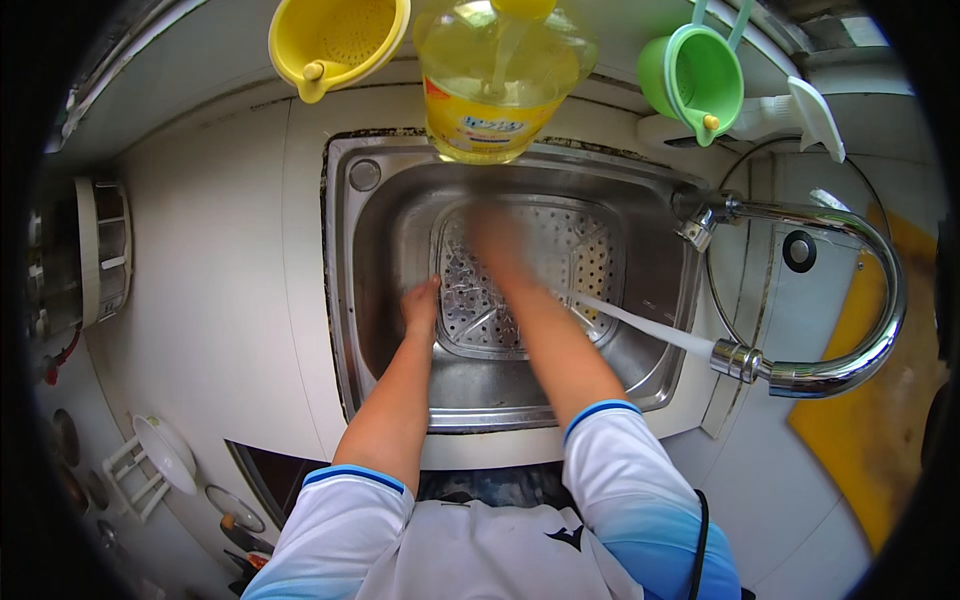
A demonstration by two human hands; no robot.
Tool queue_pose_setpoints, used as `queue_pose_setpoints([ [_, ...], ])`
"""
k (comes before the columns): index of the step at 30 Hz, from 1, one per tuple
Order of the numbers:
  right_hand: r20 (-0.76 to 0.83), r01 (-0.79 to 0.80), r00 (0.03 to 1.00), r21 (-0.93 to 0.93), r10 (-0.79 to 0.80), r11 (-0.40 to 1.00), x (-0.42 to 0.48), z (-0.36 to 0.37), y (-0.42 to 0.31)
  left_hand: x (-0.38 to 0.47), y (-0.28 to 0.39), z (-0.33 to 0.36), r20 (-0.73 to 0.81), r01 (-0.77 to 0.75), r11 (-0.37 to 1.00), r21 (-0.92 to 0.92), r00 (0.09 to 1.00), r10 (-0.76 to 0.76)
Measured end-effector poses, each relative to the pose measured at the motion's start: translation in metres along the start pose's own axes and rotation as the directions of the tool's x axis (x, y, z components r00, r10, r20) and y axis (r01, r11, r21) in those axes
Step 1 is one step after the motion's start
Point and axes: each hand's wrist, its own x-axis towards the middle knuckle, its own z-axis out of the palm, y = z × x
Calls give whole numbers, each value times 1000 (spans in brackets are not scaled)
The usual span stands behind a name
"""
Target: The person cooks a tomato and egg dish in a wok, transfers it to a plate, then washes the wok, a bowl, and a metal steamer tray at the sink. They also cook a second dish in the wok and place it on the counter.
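Inside the stainless steel sink [390,420] lies a perforated metal drain tray [480,330]. My left hand [420,300] is at the tray's left edge, thumb raised; whether its fingers grip the rim I cannot tell. My right hand [495,232] is blurred by motion over the tray, so its fingers cannot be made out. Water [645,322] streams from the chrome gooseneck faucet [739,361] at the right towards the tray, passing by my right forearm. A bottle of yellow dish soap [487,124] stands beyond the sink's far edge.
A yellow strainer cup [345,37] and a green one [705,82] are at the far side. Near the green one is a white spray nozzle [814,116]. A yellow board [840,420] lies right of the faucet. A white bowl [161,454] is at lower left.
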Motion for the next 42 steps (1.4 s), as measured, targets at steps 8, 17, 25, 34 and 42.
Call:
queue_pose_setpoints([
  [8,-450,-329,794,245,408,912,-14,9,111,6,-11,4,-39,-87,996,15,995,87],
  [17,-193,-386,871,298,451,873,-11,16,116,-7,5,-1,1,-5,1000,-1,1000,5],
  [25,-111,-161,976,199,185,967,-49,37,48,11,-12,-3,-11,-14,999,38,1000,15],
  [34,38,-648,747,263,663,715,-78,-77,123,1,0,-2,17,-28,999,-16,999,28],
  [42,87,-228,973,303,212,925,-116,-19,94,-1,2,-2,14,59,996,-67,998,-58],
])
